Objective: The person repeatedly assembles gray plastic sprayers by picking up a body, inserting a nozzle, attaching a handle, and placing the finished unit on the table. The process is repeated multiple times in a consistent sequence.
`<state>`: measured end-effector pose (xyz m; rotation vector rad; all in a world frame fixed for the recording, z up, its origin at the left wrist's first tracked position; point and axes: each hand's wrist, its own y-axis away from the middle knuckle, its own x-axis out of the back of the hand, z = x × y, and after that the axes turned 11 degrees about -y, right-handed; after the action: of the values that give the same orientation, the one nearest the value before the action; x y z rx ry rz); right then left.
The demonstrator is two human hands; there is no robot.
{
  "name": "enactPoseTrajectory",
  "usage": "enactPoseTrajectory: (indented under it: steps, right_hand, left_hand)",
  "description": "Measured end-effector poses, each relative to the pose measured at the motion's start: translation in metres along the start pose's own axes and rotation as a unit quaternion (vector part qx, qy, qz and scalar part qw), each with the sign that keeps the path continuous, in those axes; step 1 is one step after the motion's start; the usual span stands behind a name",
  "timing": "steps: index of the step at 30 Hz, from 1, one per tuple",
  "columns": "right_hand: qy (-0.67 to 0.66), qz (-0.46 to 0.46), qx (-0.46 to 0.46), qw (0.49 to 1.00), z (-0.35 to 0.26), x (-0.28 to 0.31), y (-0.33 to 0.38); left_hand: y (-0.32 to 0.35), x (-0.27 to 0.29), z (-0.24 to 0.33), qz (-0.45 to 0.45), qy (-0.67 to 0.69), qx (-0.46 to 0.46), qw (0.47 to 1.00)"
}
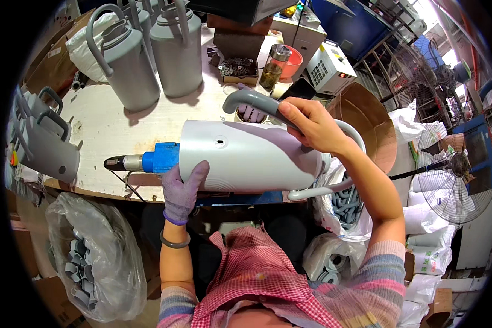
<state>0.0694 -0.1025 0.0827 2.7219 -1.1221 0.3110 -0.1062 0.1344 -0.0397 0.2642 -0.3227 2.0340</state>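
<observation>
A light grey plastic can body (246, 156), shaped like a watering can, lies on its side at the table's front edge. A pale looped tube (355, 134) curves around its right end. My left hand (181, 191), in a purple-grey glove, grips the lower left rim, thumb on the outside; its other fingers are mostly hidden. Bare, my right hand (314, 126) is closed around a darker grey curved handle (251, 99) above the can's upper side. At the can's left end, a blue block (165, 158) holds a power screwdriver (130, 163) lying horizontally.
Several grey cans (128, 68) stand at the back left, more (46, 142) at the left edge. Beyond the handle are a box of screws (239, 70) and a glass jar (275, 65). Bags of grey parts (95, 257) flank me below; a fan (455, 164) stands right.
</observation>
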Motion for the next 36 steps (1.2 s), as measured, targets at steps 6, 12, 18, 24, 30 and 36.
enactPoseTrajectory:
  steps: [6, 12, 18, 24, 30, 36]
  right_hand:
    - [-0.027, -0.02, -0.055, 0.998, 0.0, 0.003, -0.004]
    - [-0.033, -0.002, -0.04, 0.999, 0.002, 0.002, -0.002]
    - [-0.055, -0.018, -0.04, 0.998, 0.004, 0.009, -0.003]
    - [-0.038, -0.006, -0.023, 0.999, 0.004, 0.004, -0.001]
    - [-0.055, -0.03, -0.011, 0.998, 0.011, 0.005, 0.001]
    - [-0.014, -0.03, -0.005, 0.999, 0.007, 0.002, 0.005]
  left_hand:
    - [0.002, -0.002, -0.001, 0.003, 0.016, 0.027, 0.999]
    - [0.0, -0.003, -0.004, 0.016, -0.001, 0.003, 1.0]
    - [-0.003, -0.005, -0.006, 0.019, 0.009, -0.011, 1.0]
    - [0.001, -0.003, -0.008, 0.006, 0.022, 0.039, 0.999]
    - [0.002, -0.004, -0.01, 0.009, 0.006, 0.034, 0.999]
    - [0.008, -0.002, -0.001, 0.007, 0.011, 0.02, 1.0]
